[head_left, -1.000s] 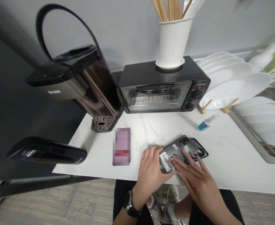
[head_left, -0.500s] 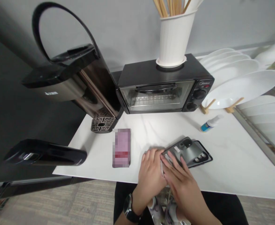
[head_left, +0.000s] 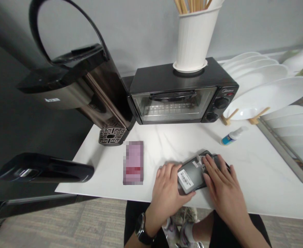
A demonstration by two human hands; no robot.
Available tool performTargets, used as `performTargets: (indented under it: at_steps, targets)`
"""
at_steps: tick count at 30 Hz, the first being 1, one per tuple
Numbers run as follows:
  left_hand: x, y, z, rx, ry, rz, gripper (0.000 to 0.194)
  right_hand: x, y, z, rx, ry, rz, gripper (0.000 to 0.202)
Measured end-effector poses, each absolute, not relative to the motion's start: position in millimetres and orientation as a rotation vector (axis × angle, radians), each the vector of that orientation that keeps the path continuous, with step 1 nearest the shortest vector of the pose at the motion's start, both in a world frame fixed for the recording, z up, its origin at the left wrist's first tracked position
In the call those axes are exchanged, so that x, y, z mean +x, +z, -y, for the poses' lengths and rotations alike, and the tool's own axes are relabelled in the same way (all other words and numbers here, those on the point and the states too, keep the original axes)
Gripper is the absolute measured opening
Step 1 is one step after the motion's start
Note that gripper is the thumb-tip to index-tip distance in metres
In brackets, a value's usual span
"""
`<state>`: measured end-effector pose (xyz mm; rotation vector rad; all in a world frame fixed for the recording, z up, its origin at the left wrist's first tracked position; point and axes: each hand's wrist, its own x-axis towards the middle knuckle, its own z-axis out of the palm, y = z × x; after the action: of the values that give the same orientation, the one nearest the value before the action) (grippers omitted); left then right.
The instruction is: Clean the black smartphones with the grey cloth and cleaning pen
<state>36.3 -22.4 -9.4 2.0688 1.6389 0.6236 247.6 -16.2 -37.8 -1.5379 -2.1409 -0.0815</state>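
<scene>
A grey phone point(head_left: 195, 174) with a white barcode label lies back up on the white table, overlapping a dark item under its right end. My left hand point(head_left: 166, 193), watch on the wrist, lies at the phone's left end, thumb along the near edge and fingers against the corner. Across the phone's right end lies my right hand point(head_left: 222, 184), its fingers stretched over the camera area, with a bit of clear film at the fingertips. Whether it pinches the film is unclear. Left of my hands is a pink blurred rectangular item point(head_left: 134, 162).
A toaster oven point(head_left: 177, 103) with a white cup of chopsticks point(head_left: 196, 38) stands behind. At left are a dispenser point(head_left: 97, 93) and a black cylindrical object point(head_left: 48, 168). A spray bottle point(head_left: 234, 136) and racked white plates point(head_left: 272, 93) are at right.
My right hand has moved from the phone's left end to its right end, uncovering the barcode label. My left hand stays at the left end, its thumb now extended along the near edge.
</scene>
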Motion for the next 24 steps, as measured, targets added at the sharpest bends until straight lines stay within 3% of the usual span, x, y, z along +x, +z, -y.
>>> performTargets:
  at_steps: [6,10,14,17,20,24]
  targets:
    - [36.2,-7.5,23.7,2.104,0.568,-1.679,0.04,197.4,-27.9,43.0,-1.247,0.016,2.393,0.052]
    - [35.6,-6.9,23.8,2.086,0.605,-1.661,0.054,225.7,-30.6,61.3,-1.178,-0.006,2.453,0.054]
    - [35.7,-6.1,22.6,2.061,0.61,-1.639,0.077,269.7,-35.8,47.0,-1.411,-0.059,2.323,0.057]
    - [36.2,-5.8,22.3,2.082,0.602,-1.632,0.081,273.3,-35.5,27.1,-1.572,-0.108,2.173,0.059]
    - [36.2,-5.9,22.7,2.095,0.59,-1.625,0.078,242.3,-32.7,20.6,-1.554,-0.078,2.155,0.059]
    - [34.6,-5.9,24.3,2.12,0.551,-1.638,0.047,194.5,-30.5,43.1,-1.326,0.017,2.308,0.055]
